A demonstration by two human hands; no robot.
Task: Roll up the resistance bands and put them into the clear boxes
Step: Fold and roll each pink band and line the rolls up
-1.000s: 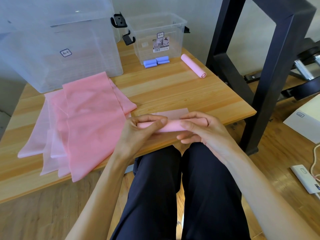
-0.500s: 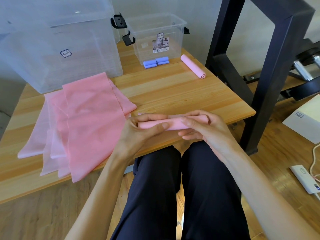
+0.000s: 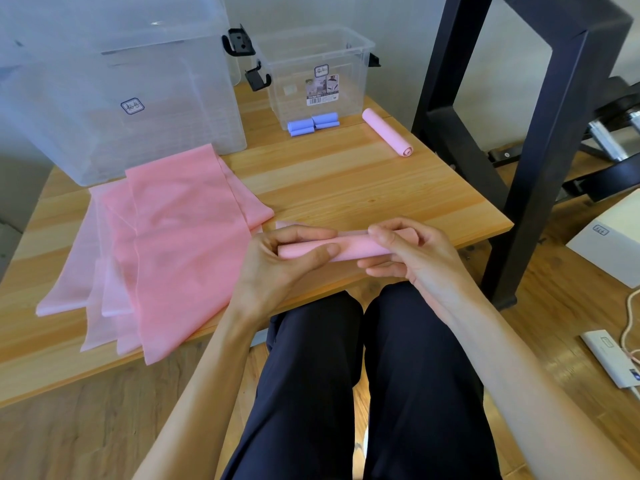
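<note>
A pink resistance band roll [image 3: 349, 249] lies across the near edge of the wooden table [image 3: 346, 188]. My left hand [image 3: 280, 261] grips its left end between thumb and fingers. My right hand [image 3: 412, 254] curls round its right end. Several flat pink bands [image 3: 166, 244] are spread on the table's left side. A finished pink roll [image 3: 388, 132] lies at the back right. Blue rolled bands [image 3: 313, 123] sit inside the small clear box [image 3: 311, 64]. A large clear box [image 3: 114, 84] stands at the back left.
A black metal frame [image 3: 540, 140] rises just right of the table. A white box [image 3: 609, 244] sits on the floor at right, with a white power strip [image 3: 611, 362] and cable nearer me. My dark-trousered legs are below the table edge.
The loose flat tail of the band beyond the roll has been wound in. Both hands have turned the roll and lifted it slightly away from me.
</note>
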